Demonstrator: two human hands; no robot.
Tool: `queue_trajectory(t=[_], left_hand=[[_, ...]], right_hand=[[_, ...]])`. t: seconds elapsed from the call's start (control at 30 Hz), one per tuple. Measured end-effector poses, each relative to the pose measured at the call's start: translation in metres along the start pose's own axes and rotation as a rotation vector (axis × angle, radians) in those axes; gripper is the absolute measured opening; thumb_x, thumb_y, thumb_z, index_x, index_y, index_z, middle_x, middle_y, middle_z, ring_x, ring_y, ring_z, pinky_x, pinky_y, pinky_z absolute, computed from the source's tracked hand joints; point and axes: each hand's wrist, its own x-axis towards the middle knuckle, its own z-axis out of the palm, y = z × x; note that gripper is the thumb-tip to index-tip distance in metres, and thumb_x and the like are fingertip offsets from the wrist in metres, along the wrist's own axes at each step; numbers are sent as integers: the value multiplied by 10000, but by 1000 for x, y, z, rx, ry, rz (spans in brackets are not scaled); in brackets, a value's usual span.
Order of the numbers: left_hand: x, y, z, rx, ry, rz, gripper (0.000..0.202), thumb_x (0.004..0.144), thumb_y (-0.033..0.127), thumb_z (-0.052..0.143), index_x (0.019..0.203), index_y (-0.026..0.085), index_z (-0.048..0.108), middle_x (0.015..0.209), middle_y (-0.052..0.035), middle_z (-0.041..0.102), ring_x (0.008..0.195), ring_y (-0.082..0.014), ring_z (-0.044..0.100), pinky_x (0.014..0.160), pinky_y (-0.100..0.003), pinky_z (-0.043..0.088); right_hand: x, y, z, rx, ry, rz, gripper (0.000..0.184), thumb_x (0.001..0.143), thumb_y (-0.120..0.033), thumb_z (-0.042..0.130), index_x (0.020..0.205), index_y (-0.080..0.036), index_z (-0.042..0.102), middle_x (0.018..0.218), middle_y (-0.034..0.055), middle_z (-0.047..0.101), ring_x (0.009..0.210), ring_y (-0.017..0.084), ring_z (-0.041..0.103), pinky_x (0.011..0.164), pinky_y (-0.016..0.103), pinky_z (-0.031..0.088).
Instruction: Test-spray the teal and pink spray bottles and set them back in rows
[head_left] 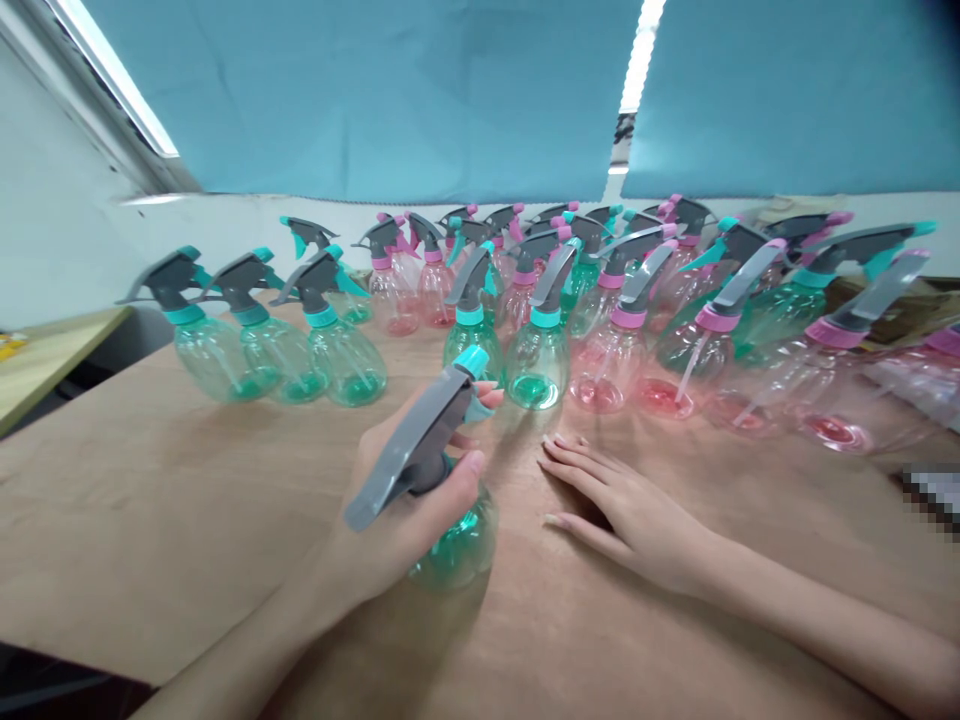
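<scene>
Inside the left hand point(397, 540), gripped — a green spray bottle point(461, 548); right hand point(634, 515) spread.

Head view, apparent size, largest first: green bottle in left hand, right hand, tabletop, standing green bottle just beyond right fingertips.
1. Tabletop
2. Held green bottle and right hand: too close to rank; bottle partly hidden
3. Standing green bottle, farther from the camera

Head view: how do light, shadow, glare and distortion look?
Head view: glaring white through the gap between the blue blinds; head view: a soft shadow on the table beneath the held green bottle and left hand; head view: the pink-capped bottle near the right edge looks stretched, probably by a wide lens; head view: a pixelated patch masks detail there.
</scene>
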Motion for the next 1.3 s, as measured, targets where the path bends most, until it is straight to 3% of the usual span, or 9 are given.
queue_trajectory(t=[0.1,0.3,0.5,0.63,0.73,0.93,1.07,1.3], left_hand=[[0,-2,0,5,3,13,385,851,205,606,1227,286,628,1016,2,771,817,-178,722,768,-268,578],[0,-3,1,-22,10,49,354,873,200,579,1213,278,636,1189,-11,727,788,-145,714,746,-245,580],[0,-4,1,-35,-7,35,405,853,180,548,1237,290,616,947,4,776,800,-168,708,756,-282,565],[2,-6,0,-56,-17,43,395,784,154,553,1138,302,646,878,20,760,835,-183,698,803,-307,546],[3,-6,0,-98,-32,16,339,743,156,546,1040,284,646,865,10,735,800,-190,667,725,-304,539],[2,-6,-2,-87,-48,-32,247,729,172,535,944,246,631,697,44,557,553,-132,500,533,-270,421],[4,-5,-1,-138,-58,-87,193,715,163,537,879,241,604,629,64,477,531,-129,450,527,-268,396],[5,-1,-2,-181,-55,-87,47,759,233,568,798,249,590,779,19,603,667,-171,562,626,-302,472]], right_hand=[[0,0,0,-2,2,-2,570,975,-511,478,1410,-145,515,1504,136,451,1400,304,404,1124,543,381],[0,0,1,8,14,-1,558,970,-503,495,1420,-173,509,1507,124,454,1397,301,410,1126,534,383],[0,0,1,13,7,1,564,970,-504,495,1415,-157,514,1506,132,454,1400,302,405,1131,534,375],[0,-1,1,14,-1,7,577,969,-510,493,1411,-140,517,1503,144,454,1399,306,405,1131,535,375],[1,-1,0,9,-10,5,577,974,-515,480,1409,-138,518,1500,144,456,1399,304,405,1128,535,378],[1,-1,2,-7,5,-14,551,980,-506,473,1380,-135,547,1493,146,466,1396,302,409,1129,527,379],[1,-2,1,-37,-4,-27,543,988,-497,461,1379,-130,546,1495,145,465,1399,301,406,1125,530,386],[3,-7,-3,-65,-35,-48,505,995,-471,459,1359,-136,557,1468,130,512,1397,306,412,1119,532,397]])
